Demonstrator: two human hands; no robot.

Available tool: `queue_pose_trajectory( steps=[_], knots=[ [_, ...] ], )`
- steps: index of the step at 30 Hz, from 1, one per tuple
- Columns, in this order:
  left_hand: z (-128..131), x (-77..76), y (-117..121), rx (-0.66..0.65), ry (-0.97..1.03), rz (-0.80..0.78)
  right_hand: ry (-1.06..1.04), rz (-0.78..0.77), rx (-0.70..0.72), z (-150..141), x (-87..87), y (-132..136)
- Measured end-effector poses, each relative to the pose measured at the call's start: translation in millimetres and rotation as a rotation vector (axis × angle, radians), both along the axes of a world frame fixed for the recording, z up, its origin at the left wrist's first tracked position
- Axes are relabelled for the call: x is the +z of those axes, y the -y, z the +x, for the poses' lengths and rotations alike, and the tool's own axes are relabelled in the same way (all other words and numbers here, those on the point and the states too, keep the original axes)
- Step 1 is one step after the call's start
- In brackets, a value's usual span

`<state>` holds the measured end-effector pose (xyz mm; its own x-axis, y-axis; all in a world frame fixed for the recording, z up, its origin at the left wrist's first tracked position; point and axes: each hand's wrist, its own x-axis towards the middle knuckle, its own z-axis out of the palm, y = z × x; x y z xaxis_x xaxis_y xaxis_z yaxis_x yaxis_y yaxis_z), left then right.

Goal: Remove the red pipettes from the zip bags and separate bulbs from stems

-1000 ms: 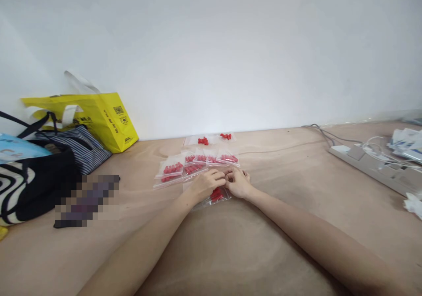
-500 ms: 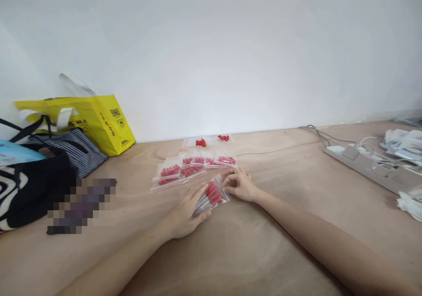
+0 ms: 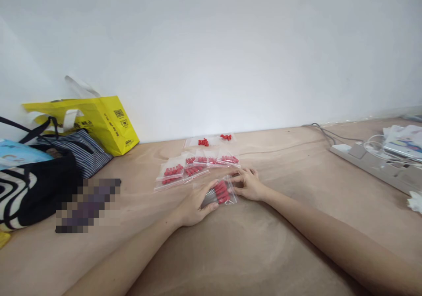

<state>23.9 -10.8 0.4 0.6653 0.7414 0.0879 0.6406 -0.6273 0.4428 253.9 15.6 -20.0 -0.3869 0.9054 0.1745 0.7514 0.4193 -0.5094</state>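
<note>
My left hand point(image 3: 197, 205) is closed round the left end of a clear zip bag point(image 3: 233, 195), its thumb along the near side and its fingers at the far side. Inside the bag lie several thin metal rods point(image 3: 209, 198) with red ends point(image 3: 223, 192) pointing right. At the bag's right edge, my right hand point(image 3: 249, 185) has curled fingers, with thumb and fingertips pinching the plastic. Just beyond the hands, several flat zip bags point(image 3: 169, 180) holding red pieces point(image 3: 173, 170) overlap on the wooden table point(image 3: 250, 243).
Two small heaps of red pieces point(image 3: 203, 142) rest on clear bags by the wall. A yellow bag point(image 3: 127, 133), a striped pouch point(image 3: 95, 155) and a black bag point(image 3: 49, 199) stand left. At right are a power strip point(image 3: 359, 166) with cables and white packets point(image 3: 402, 140).
My left fingers have gone from lying over the bag to wrapping its sides. The bag has turned a little more level, and my right fingertips have come onto its edge. The view has shifted slightly.
</note>
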Motion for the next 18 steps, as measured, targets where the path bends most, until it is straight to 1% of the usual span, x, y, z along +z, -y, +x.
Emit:
queue_pose_trajectory(
  steps=[7, 11, 15, 18],
  knots=[
    [0.2, 0.7, 1.3, 0.02, 0.012, 0.01, 0.011, -0.045, 0.103, 5.4, 0.9, -2.9],
    [-0.5, -0.8, -1.1, 0.018, 0.036, -0.008, 0.008, -0.03, 0.151, 2.3, 1.2, -4.1],
    [-0.4, -2.3, -4.6, 0.006, 0.049, 0.004, -0.023, -0.033, 0.169, 0.0, 0.4, -6.5],
    [-0.5, -2.8, -5.5, -0.001, 0.044, 0.031, -0.085, -0.063, 0.144, 0.0, 0.0, -8.5]
  ],
)
